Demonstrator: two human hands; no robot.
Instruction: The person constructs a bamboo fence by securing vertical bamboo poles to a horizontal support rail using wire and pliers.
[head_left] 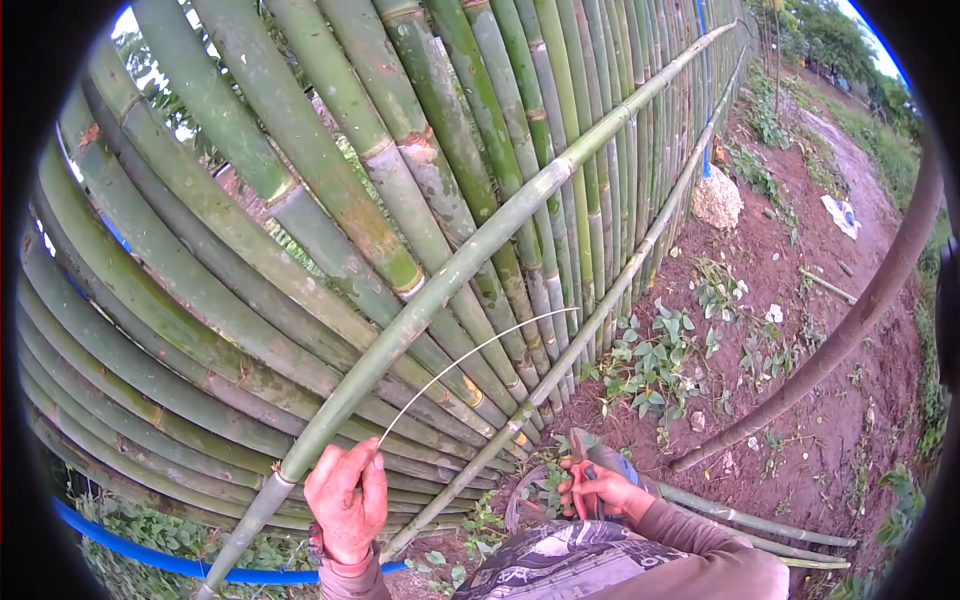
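**Wire (pixel 437 380) pinched by the left hand (pixel 347 500), pliers (pixel 582 492) held by the right hand (pixel 612 492)**

Nearest, a patterned grey cloth (pixel 565 560) is seen over the lap. Two bare hands are shown above it. The single wire is gripped at its near end between the thumb and fingers of the left hand; nearly all of its length is left free beyond the fingertips. One pair of red-handled pliers is clasped in the fingers of the right hand, its head pointed away from the lap; whether its jaws are parted cannot be told.

The wire is bowed in a shallow arc, its long axis run up and rightward from the left hand, in front of the fence. Its far tip is pointed right, almost level, and is seen just above the lower rail (pixel 571 363); whether anything is touched by it cannot be told.

Two bamboo rails are counted, the upper rail (pixel 440 288) being the thicker. Both are laid across a row of upright bamboo poles (pixel 330 200), too many to be counted surely. To the right, two cut bamboo lengths (pixel 770 522) are lain on reddish soil (pixel 745 440), and one brown pole (pixel 835 345) is slanted across the view. Farther off, one pale rock (pixel 717 198) is set beside the fence, and one white scrap (pixel 842 216) is seen on the ground.
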